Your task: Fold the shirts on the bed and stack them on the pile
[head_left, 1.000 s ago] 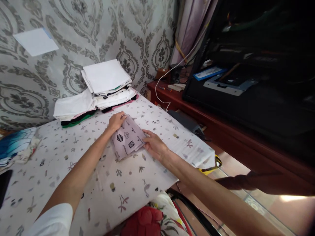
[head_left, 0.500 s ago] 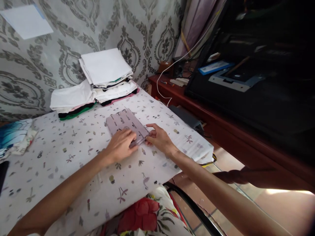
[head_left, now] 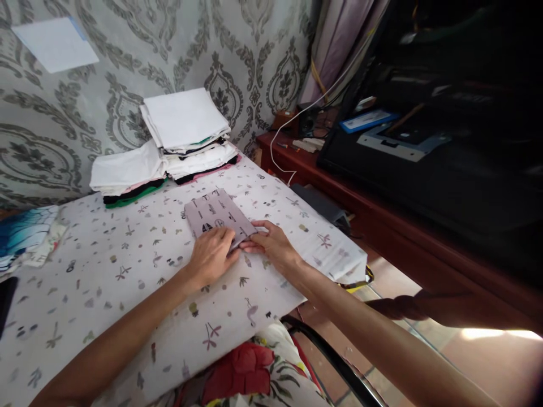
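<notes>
Pinching its near-right corner, my right fingers (head_left: 263, 225) hold the mauve cloth (head_left: 218, 207) lying forward-left; my left fingers (head_left: 224, 233) curl over it, grip unclear.

Single head-worn cam, looks forward and steeply down. Close in: left hand (head_left: 212, 254) and right hand (head_left: 274, 244) sit mid-frame. Surface (head_left: 139, 249) runs obliquely away; patterned wall (head_left: 169, 34) takes top left, dark panel (head_left: 487, 181) the right side.

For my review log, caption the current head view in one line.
Left hand and right hand touch a mauve printed item, white-topped folded cloth stacks beyond.
</notes>
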The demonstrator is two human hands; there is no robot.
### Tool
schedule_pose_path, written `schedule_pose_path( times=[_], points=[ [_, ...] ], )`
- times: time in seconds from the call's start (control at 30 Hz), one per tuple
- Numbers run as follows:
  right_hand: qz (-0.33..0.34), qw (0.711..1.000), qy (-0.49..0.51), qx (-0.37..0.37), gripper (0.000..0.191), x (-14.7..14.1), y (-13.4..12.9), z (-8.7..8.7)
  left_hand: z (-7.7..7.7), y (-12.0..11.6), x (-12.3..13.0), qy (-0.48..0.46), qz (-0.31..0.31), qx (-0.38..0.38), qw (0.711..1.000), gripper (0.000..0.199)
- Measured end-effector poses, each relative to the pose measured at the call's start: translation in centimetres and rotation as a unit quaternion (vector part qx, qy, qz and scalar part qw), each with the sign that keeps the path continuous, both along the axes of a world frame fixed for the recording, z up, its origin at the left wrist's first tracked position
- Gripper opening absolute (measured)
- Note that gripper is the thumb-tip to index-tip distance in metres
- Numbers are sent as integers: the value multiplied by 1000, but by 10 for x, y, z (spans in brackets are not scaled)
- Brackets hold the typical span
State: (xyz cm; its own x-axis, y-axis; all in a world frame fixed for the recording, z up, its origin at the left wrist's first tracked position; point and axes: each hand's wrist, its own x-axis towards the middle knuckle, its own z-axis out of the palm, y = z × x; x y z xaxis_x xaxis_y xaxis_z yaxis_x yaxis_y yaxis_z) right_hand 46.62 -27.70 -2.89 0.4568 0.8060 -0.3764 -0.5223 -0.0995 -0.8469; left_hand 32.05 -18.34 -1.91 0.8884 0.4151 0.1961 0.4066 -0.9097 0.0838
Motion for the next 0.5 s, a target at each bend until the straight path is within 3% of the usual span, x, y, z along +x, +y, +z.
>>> schedule_pose_path(
  times=[0.13,0.33,0.4,0.5],
  points=[
    [17,1000,1,-11,17,1,0,7,-5,-2,3,13,5,55,998,3],
    [44,998,-17,-35,42,5,5,2,0,-11,2,0,-29,157,987,23],
    [77,992,-73,-64,44,10,1,1,0,-14,0,7,-47,133,990,24],
    [90,955,-267,-93,41,20,-6,4,4,-11,-9,-18,-71,18,997,16]
  ],
)
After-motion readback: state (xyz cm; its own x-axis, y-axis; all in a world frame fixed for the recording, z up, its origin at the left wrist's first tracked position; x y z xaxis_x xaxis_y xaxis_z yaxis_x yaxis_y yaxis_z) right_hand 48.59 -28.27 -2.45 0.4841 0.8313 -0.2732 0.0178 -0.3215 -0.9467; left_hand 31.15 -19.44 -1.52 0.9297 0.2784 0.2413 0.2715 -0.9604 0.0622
